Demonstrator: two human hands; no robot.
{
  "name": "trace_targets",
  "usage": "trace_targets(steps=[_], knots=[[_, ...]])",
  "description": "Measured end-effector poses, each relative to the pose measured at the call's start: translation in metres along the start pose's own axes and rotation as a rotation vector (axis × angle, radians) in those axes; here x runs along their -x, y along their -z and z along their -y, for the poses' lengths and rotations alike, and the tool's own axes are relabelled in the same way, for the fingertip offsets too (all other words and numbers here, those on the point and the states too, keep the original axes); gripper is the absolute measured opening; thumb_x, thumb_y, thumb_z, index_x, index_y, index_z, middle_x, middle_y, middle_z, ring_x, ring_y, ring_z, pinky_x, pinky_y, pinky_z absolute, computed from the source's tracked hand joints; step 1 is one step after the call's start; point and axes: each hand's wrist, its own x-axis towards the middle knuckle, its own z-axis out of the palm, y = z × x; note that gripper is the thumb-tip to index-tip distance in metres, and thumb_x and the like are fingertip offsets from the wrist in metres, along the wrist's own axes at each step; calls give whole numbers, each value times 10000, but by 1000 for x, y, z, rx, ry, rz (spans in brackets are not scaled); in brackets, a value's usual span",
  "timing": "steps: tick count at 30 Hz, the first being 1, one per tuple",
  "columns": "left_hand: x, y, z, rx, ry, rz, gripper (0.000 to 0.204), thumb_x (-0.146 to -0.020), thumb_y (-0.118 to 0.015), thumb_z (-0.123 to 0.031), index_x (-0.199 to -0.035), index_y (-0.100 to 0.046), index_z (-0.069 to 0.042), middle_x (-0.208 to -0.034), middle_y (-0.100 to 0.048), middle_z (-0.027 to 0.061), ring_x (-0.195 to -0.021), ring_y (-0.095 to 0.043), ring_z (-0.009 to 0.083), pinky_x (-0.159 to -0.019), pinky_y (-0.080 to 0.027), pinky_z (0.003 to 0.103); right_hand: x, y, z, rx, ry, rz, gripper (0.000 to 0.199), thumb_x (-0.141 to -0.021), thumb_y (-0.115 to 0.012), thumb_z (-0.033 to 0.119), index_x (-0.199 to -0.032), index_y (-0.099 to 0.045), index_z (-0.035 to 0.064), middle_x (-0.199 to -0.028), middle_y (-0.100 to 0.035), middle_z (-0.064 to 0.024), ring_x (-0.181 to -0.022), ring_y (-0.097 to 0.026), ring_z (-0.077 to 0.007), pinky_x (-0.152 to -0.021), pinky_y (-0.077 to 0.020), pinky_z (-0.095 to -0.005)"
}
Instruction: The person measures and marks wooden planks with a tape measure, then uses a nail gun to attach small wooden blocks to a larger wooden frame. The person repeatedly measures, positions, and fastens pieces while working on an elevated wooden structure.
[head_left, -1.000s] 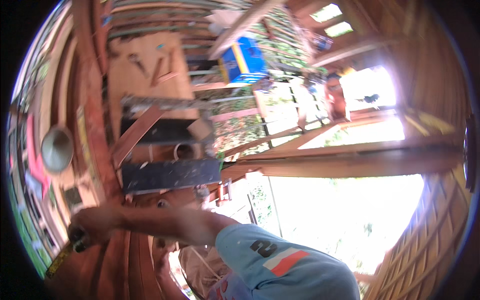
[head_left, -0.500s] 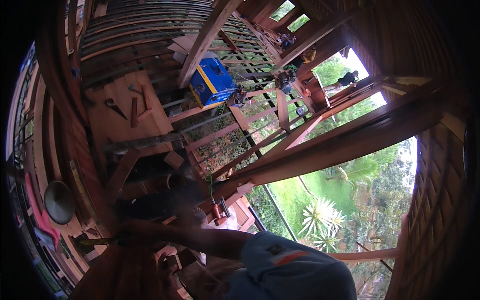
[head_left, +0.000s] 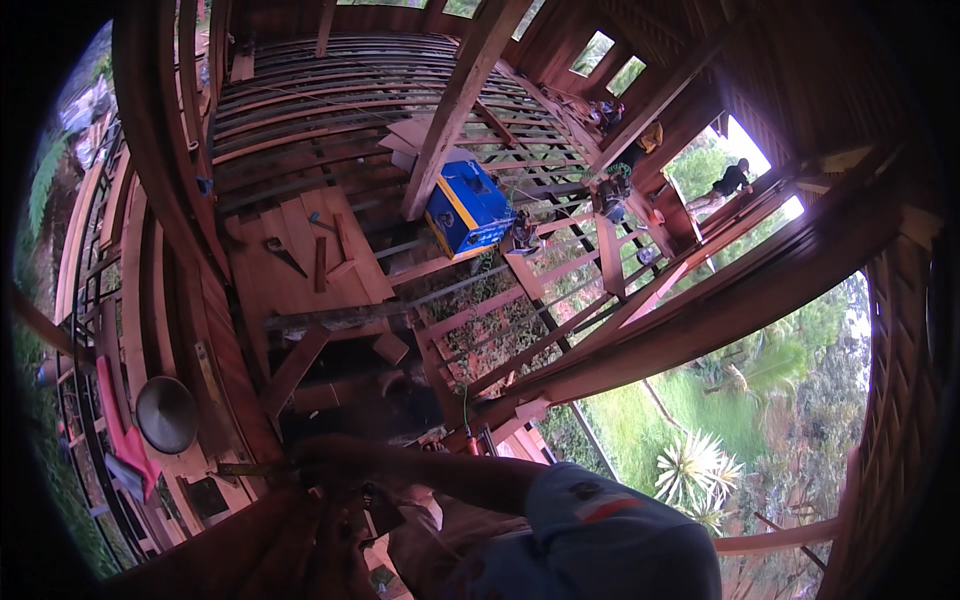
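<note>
I saw the right hand (head_left: 320, 463) in deep shade. Its fingers seemed to be wrapped around the tape (head_left: 247, 468), though the dark hid most of them. The tape was a short yellow strip poking out just left of the grip. A blue sleeve (head_left: 610, 510) was to the right of the grip. I could not find the left hand.

About 1 second before, the tape sloped down and away, farther out to the left. Now it went nearly straight sideways, and the grip had come in closer to the body. I took that to mean the reach was pulled back, with the tape kept in hand.

Left of the grip and a bit past it was a grey disc (head_left: 167, 415), beside a red cloth (head_left: 125, 435). Well ahead of the grip, a saw (head_left: 287, 257) lay on some boards (head_left: 280, 295). Farther ahead, to the right, a blue box (head_left: 467, 208) sat beside a post (head_left: 465, 110).
</note>
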Motion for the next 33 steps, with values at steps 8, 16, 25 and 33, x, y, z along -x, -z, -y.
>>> trace_targets(steps=[8, 16, 25, 33], knots=[[-5, -8, -8, -15, -21, 10, 919, -768, -893, -129, -1581, -473, -41, -1454, -597, 134, -1286, -627, 248, -1039, -568, 372, 54, 18, 47, 23, 150, -24, 503, -1062, -720, 175, -1533, -586, 59, -1335, -684, -120, -1176, -709, -215, -997, -606, -358], [-7, -19, -21, -23, -42, 11, 916, -774, -906, -162, -1576, -480, -38, -1433, -613, 138, -1258, -644, 244, -1028, -574, 372, 51, 32, 23, 348, 190, -91, 454, -1007, -779, 201, -1405, -684, 6, -1346, -668, -154, -1243, -672, -272, -1062, -560, -412], [21, 0, 7, -103, -86, 29, 914, -781, -920, -200, -1570, -487, -35, -1410, -631, 142, -1228, -663, 240, -1015, -581, 373, -13, 18, 98, 991, 256, 184, 480, -1014, -722, 403, -1404, -736, 122, -1135, -797, -148, -972, -776, -290, -889, -623, -464], [12, -43, 20, -446, 114, -8, 1000, -775, -955, -342, -1589, -463, -31, -1456, -636, 202, -1337, -632, 318, -1130, -518, 419, -108, -17, 206, 892, 486, 256, 204, -973, -782, 285, -1059, -783, 100, -922, -733, -157, -896, -754, -361, -759, -586, -497]])
